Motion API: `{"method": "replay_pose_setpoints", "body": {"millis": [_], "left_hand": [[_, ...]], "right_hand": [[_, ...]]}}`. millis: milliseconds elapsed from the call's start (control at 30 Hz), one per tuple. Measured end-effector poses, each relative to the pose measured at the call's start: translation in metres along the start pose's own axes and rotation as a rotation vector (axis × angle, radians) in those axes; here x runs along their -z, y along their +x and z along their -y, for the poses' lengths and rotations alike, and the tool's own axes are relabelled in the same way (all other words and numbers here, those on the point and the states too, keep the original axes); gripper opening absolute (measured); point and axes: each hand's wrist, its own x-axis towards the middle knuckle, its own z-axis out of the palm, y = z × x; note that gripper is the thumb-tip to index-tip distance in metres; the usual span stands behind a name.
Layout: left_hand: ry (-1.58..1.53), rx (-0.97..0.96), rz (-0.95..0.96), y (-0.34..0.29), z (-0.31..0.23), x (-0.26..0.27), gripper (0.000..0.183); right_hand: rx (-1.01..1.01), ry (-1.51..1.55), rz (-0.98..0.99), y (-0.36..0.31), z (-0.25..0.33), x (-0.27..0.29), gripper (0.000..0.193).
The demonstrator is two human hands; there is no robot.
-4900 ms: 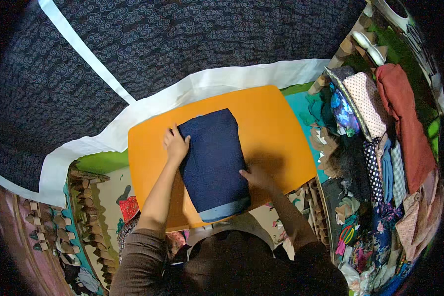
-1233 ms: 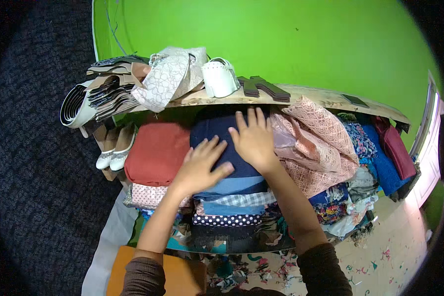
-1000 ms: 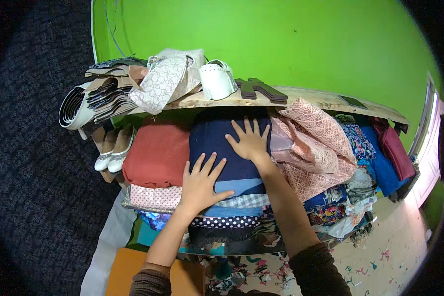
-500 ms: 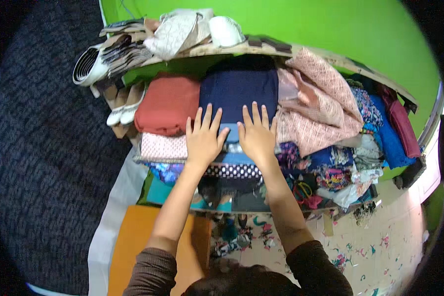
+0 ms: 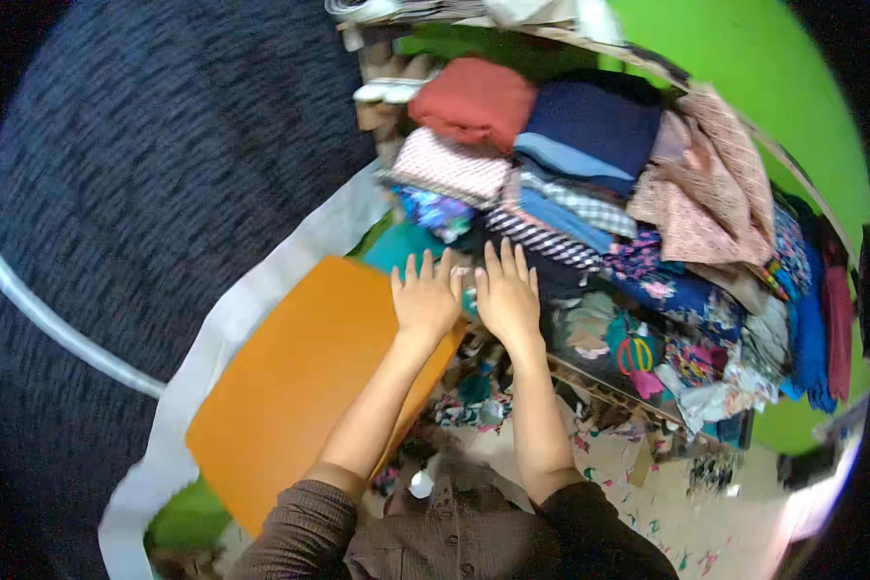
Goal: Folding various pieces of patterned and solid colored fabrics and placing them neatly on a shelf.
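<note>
My left hand [image 5: 427, 298] is stretched out flat with its fingers apart, just past the far corner of an orange tabletop [image 5: 324, 362]. Beside it, my right hand [image 5: 509, 298] is likewise spread and empty. Both seem to hover before the shelf's front edge; contact cannot be made out. Beyond them lie folded cloths: a black-and-white checked one [image 5: 543, 242], a dark navy one [image 5: 590, 130] over light blue, a rust-red one [image 5: 474, 101] and a pale dotted one [image 5: 449, 166]. A crumpled pink cloth [image 5: 710, 198] hangs at the right.
Scissors with red and yellow handles [image 5: 635, 356] lie among scraps on the lower shelf. White shoes [image 5: 389, 89] stand on the left side. Fabric scraps litter the floor [image 5: 599, 483]. A dark patterned curtain or cloth [image 5: 184, 164] fills the left; the wall [image 5: 793, 106] is green.
My view has swung left and down, so the shelf now sits higher and tilted. My hands have left the navy cloth stack and are now lower, near the orange tabletop, still spread.
</note>
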Motion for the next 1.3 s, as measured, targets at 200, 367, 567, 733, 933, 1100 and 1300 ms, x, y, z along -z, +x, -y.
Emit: {"method": "replay_pose_setpoints", "body": {"millis": [200, 367, 567, 733, 933, 1100, 1300], "left_hand": [[0.246, 0.340, 0.175, -0.159, 0.076, 0.008, 0.047], [0.213, 0.674, 0.516, -0.287, 0.095, 0.039, 0.042], [0.318, 1.026, 0.367, -0.425, 0.081, 0.050, 0.041], [0.245, 1.280, 0.338, -0.500, 0.036, 0.059, 0.042], [0.193, 1.560, 0.224, -0.592, -0.017, 0.060, 0.039], [0.205, 1.848, 0.160, -0.661, -0.033, 0.077, 0.031], [0.231, 1.894, 0.023, -0.751, -0.021, 0.076, 0.040]], "right_hand": [[0.289, 0.140, 0.570, -0.114, 0.072, -0.057, 0.044], [0.563, 0.216, 1.196, -0.184, 0.129, -0.073, 0.047], [0.918, 0.143, 1.243, -0.271, 0.179, -0.084, 0.047], [1.359, 0.339, 1.105, -0.328, 0.196, -0.078, 0.050], [1.539, 0.030, 1.469, -0.421, 0.196, -0.074, 0.047], [1.718, 0.164, 1.502, -0.499, 0.214, -0.062, 0.042], [1.772, 0.375, 1.312, -0.599, 0.233, -0.076, 0.044]]}}
